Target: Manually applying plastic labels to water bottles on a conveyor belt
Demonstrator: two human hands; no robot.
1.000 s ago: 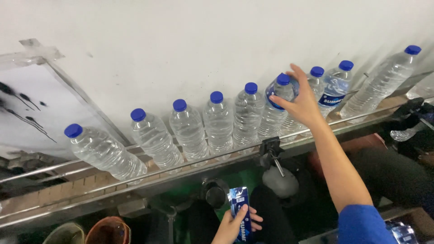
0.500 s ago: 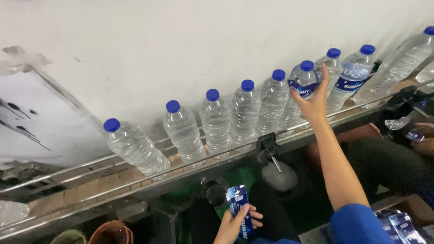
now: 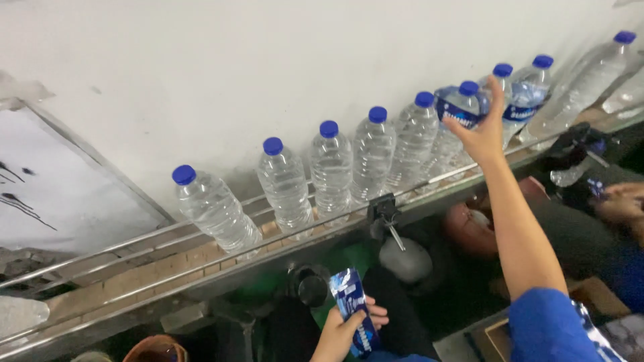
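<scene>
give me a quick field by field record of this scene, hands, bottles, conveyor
setting: conveyor with metal guide rails along a white wall
bottles: row of clear water bottles with blue caps, upright on the conveyor
unlabelled bottles: left ones, e.g. bottle
labelled bottle: blue label sleeve round its upper part
right hand: stretched out, touching the labelled bottle
left hand: low, holding a stack of blue label sleeves
right arm: blue sleeve
other person: a hand at the right edge

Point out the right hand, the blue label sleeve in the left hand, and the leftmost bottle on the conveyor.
right hand (image 3: pixel 481 134), head view, back of the hand.
blue label sleeve (image 3: pixel 351 303), head view, upper half of the sleeve.
leftmost bottle (image 3: pixel 216 211), head view, clear body below the cap.
</scene>
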